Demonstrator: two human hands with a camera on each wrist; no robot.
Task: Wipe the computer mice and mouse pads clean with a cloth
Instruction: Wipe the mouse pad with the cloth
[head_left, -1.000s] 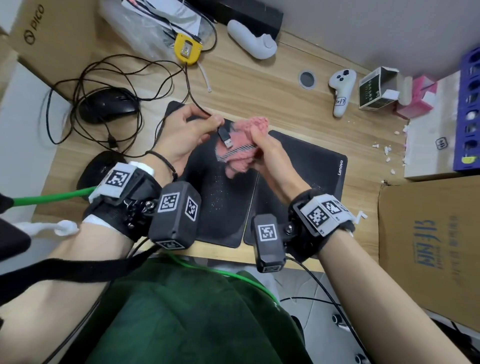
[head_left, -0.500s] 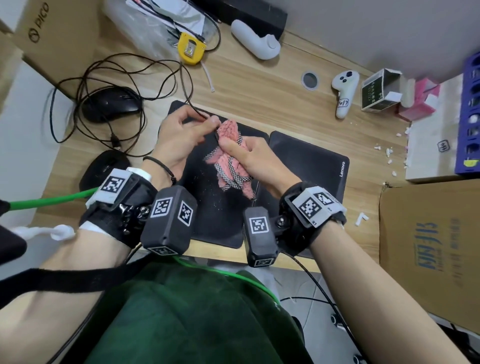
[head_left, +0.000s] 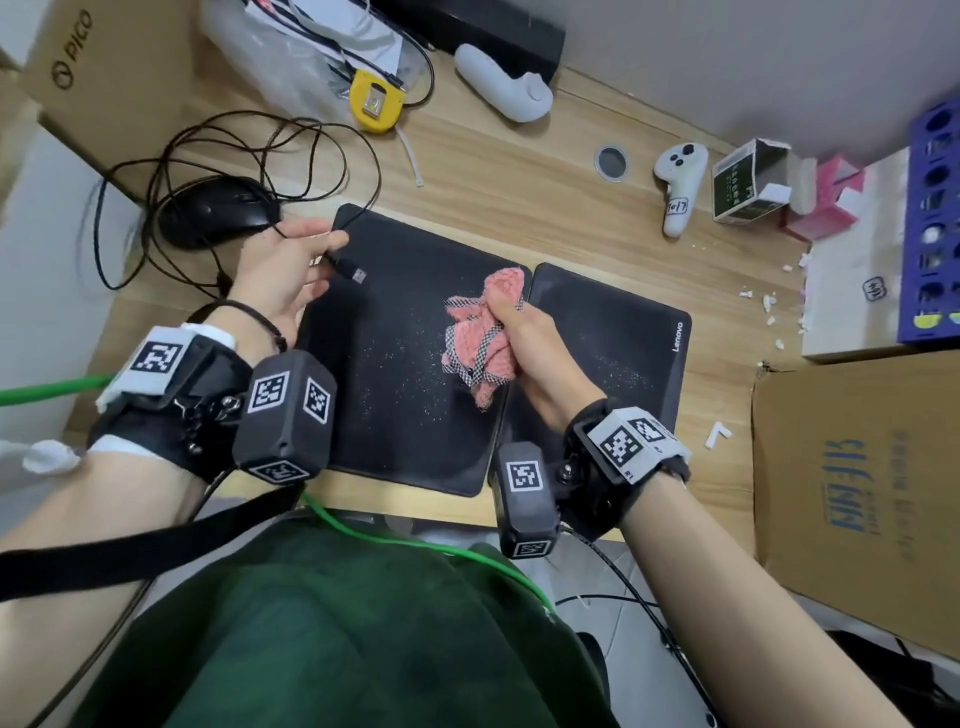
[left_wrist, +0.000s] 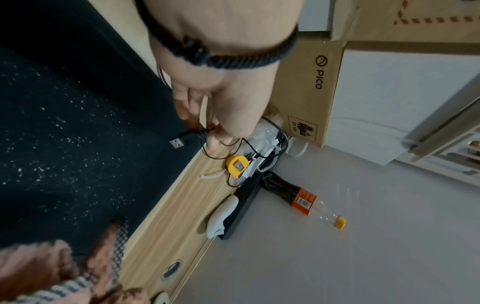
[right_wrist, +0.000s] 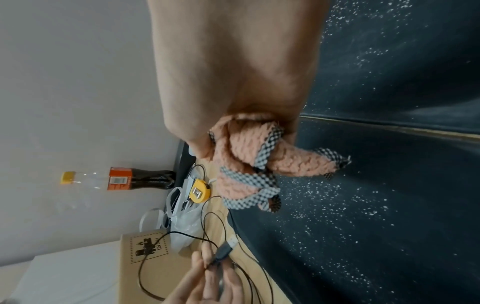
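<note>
Two black mouse pads lie side by side on the desk: the left pad is dusted with white specks, the right pad carries a Lenovo mark. My right hand grips a bunched pink cloth with checkered trim over the seam between them. My left hand pinches the mouse cable just behind its USB plug, above the left pad's far left corner. The black wired mouse sits among its looped cable at the left. A second dark mouse lies hidden behind my left wrist.
A yellow tape measure, white controllers, a small green box and a purple rack line the back and right. Cardboard boxes stand at left and right. White crumbs lie near the right pad.
My hands have parted: the left drew the USB plug out of the cloth toward the left, and the right carried the cloth to the right, over the seam of the pads.
</note>
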